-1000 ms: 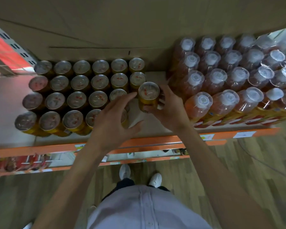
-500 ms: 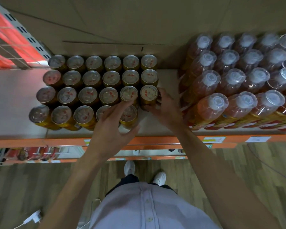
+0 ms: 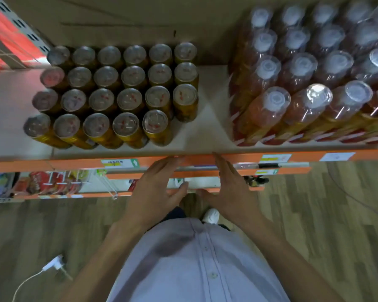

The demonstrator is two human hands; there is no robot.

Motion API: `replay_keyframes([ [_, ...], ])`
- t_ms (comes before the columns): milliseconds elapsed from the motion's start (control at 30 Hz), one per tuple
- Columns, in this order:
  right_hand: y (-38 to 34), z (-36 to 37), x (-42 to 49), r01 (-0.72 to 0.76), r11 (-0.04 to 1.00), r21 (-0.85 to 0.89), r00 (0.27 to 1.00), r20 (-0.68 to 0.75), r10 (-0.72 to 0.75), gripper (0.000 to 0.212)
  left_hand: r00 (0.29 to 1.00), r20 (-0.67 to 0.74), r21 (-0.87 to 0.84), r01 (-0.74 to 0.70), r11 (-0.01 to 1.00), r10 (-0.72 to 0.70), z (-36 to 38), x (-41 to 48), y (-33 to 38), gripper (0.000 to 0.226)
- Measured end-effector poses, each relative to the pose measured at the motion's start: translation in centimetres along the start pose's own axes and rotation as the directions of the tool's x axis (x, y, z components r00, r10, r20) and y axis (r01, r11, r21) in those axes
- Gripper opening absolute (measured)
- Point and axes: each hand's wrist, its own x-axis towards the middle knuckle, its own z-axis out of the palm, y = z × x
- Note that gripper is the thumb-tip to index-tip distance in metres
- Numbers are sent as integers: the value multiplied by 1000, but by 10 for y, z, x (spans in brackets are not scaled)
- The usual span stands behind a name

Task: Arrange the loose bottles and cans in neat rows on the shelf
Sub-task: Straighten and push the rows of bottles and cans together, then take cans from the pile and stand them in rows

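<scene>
The cans [image 3: 129, 100] have golden-yellow sides and silver tops with small red marks (blurred, so no clearer pattern shows). The bottles [image 3: 301, 62] hold orange-red liquid under white caps, with yellow and red labels. The shelf [image 3: 212, 118] is white with an orange front rail [image 3: 238, 158]. The floor [image 3: 314, 214] is grey-brown wood grain in planks. The shirt [image 3: 194, 269] is pale lilac, and the shoe [image 3: 211, 215] is white.
</scene>
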Motion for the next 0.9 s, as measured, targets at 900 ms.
replay_keyframes([
  [900,-119,213,-85,282,943,-177,899,391,-196,80,888,-106,-232,416,879,-448,-43,-262,-143,63],
])
